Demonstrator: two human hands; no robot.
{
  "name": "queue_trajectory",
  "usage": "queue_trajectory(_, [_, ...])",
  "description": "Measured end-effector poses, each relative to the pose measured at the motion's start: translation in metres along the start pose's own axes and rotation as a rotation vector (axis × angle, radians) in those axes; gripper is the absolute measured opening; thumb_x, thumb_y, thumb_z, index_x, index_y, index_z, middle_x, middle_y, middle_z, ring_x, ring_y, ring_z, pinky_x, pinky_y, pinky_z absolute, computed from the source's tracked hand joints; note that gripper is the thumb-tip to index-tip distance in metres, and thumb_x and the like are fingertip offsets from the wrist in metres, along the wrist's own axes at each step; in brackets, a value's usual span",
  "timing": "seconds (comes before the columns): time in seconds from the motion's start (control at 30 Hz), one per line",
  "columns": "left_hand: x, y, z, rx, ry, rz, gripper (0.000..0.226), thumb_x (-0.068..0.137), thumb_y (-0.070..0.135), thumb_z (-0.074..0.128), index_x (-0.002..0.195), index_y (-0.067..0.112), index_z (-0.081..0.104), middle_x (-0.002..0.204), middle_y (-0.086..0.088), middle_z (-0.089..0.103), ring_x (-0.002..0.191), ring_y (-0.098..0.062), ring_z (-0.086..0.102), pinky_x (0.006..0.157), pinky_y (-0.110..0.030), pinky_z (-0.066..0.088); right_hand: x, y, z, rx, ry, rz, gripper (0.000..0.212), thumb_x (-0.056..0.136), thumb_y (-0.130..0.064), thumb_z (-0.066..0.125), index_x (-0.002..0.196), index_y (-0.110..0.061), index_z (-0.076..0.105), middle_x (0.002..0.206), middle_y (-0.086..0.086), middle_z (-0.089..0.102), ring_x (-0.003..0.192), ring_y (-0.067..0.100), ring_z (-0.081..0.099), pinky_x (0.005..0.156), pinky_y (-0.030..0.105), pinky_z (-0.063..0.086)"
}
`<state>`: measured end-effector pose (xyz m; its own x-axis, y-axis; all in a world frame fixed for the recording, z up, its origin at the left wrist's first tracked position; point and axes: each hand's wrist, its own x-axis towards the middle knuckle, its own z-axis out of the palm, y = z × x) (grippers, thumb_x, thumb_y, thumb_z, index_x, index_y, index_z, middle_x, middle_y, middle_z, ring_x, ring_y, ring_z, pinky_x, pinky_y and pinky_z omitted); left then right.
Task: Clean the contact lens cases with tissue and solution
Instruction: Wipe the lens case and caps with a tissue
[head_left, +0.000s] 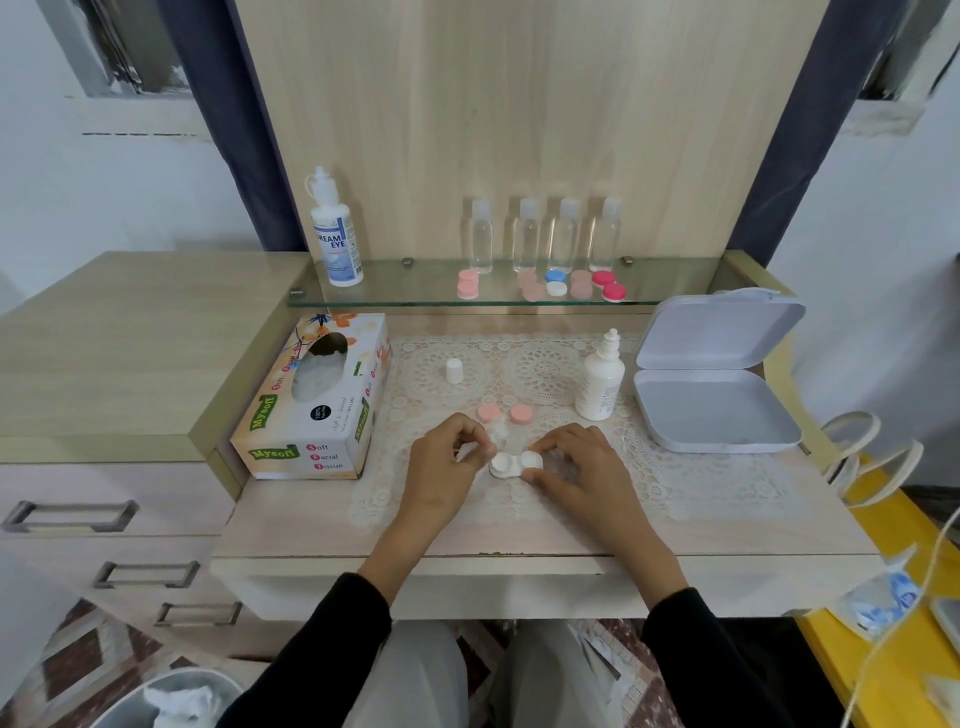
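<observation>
Lens case (515, 462) sat mid-frame on the counter (519, 535), both wells open, pink caps (488, 413) just behind it. Right hand (576, 467) held the case's right end, grip narrow. Left hand (447, 462) pinched a tissue wad (470, 453) at the left well. Best move: twist the wad into the well bottom, case pinned flat. Solution bottle (600, 382) was uncapped, level unreadable; tissue box (311, 400) part full; white box (717, 395) open, little inside.

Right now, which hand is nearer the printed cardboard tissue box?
Left. The left hand is beside the tissue box; the right hand lies farther right, past the white lens case.
</observation>
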<state>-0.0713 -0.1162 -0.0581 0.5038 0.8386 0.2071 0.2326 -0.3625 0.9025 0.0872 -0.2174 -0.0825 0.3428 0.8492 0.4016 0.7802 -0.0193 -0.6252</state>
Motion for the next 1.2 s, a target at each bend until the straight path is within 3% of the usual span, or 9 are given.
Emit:
queue_trajectory(0.1, [-0.002,0.005,-0.001,0.022,-0.008,0.047,0.016,0.089,0.005,0.06,0.088,0.02,0.065,0.091,0.012,0.068,0.089,0.01,0.057,0.073,-0.004,0.039,0.0,-0.001,0.0,0.002,0.004,0.002,0.023,0.078,-0.045,0.067,0.091,-0.025,0.065,0.091,-0.019,0.056,0.088,0.004,0.047,0.073,0.022,0.038])
queue_trajectory(0.2, [-0.005,0.011,-0.003,0.136,-0.166,0.105,0.032,0.094,-0.002,0.045,0.105,0.018,0.068,0.105,0.006,0.068,0.098,-0.001,0.057,0.082,-0.006,0.039,-0.001,0.0,0.001,-0.01,-0.002,0.005,0.03,0.077,-0.052,0.061,0.091,-0.026,0.065,0.092,-0.019,0.055,0.088,0.005,0.046,0.073,0.022,0.039])
queue_trajectory(0.3, [-0.004,0.013,-0.003,0.337,-0.24,0.186,0.033,0.092,0.001,0.049,0.113,0.019,0.068,0.108,0.0,0.068,0.101,-0.008,0.058,0.084,-0.012,0.04,-0.001,0.0,0.0,-0.015,-0.014,0.001,0.035,0.076,-0.056,0.056,0.093,-0.026,0.065,0.092,-0.019,0.055,0.088,0.005,0.045,0.072,0.019,0.035])
queue_trajectory(0.5, [0.006,0.018,-0.004,0.397,-0.192,0.121,0.021,0.08,0.016,0.072,0.1,0.023,0.07,0.088,0.009,0.069,0.083,-0.003,0.063,0.081,-0.018,0.046,-0.001,-0.001,0.0,-0.019,-0.005,-0.011,0.033,0.077,-0.055,0.057,0.093,-0.027,0.065,0.091,-0.022,0.052,0.087,0.003,0.044,0.07,0.014,0.031])
queue_trajectory(0.6, [0.018,0.027,-0.007,0.457,-0.255,0.006,0.02,0.072,0.017,0.077,0.091,0.021,0.071,0.082,0.007,0.069,0.072,-0.002,0.06,0.068,-0.011,0.044,-0.001,-0.001,0.0,-0.018,-0.002,-0.011,0.032,0.077,-0.054,0.056,0.092,-0.027,0.064,0.09,-0.023,0.052,0.087,0.005,0.045,0.07,0.016,0.032])
queue_trajectory(0.77, [0.033,0.038,-0.003,0.539,-0.335,-0.101,0.015,0.067,0.011,0.078,0.08,0.017,0.074,0.073,0.004,0.071,0.075,-0.009,0.066,0.061,-0.013,0.043,-0.002,-0.003,0.0,-0.023,-0.003,-0.003,0.024,0.078,-0.046,0.064,0.092,-0.027,0.064,0.09,-0.024,0.052,0.087,0.004,0.045,0.068,0.014,0.031])
queue_trajectory(0.9, [0.033,0.039,-0.002,0.555,-0.314,-0.065,0.014,0.066,0.008,0.077,0.078,0.015,0.076,0.073,-0.001,0.072,0.074,-0.012,0.067,0.066,-0.018,0.048,-0.001,-0.004,-0.001,-0.023,-0.006,0.001,0.022,0.078,-0.045,0.064,0.091,-0.028,0.064,0.09,-0.024,0.051,0.087,0.005,0.044,0.068,0.015,0.031])
queue_trajectory(1.1, [0.017,0.027,-0.002,0.476,-0.191,0.042,0.016,0.068,0.014,0.073,0.084,0.016,0.076,0.074,0.0,0.072,0.069,-0.005,0.064,0.06,-0.007,0.041,-0.001,-0.003,-0.001,-0.004,0.001,0.0,0.024,0.078,-0.046,0.065,0.092,-0.026,0.065,0.09,-0.023,0.052,0.087,0.002,0.044,0.069,0.015,0.032])
queue_trajectory(1.2, [0.009,0.022,-0.002,0.423,-0.139,0.084,0.019,0.069,0.015,0.073,0.087,0.016,0.077,0.076,0.0,0.073,0.065,0.001,0.059,0.065,-0.01,0.045,-0.001,-0.003,0.0,0.005,0.008,0.013,0.025,0.076,-0.044,0.066,0.091,-0.024,0.066,0.09,-0.022,0.054,0.087,0.004,0.045,0.07,0.016,0.033])
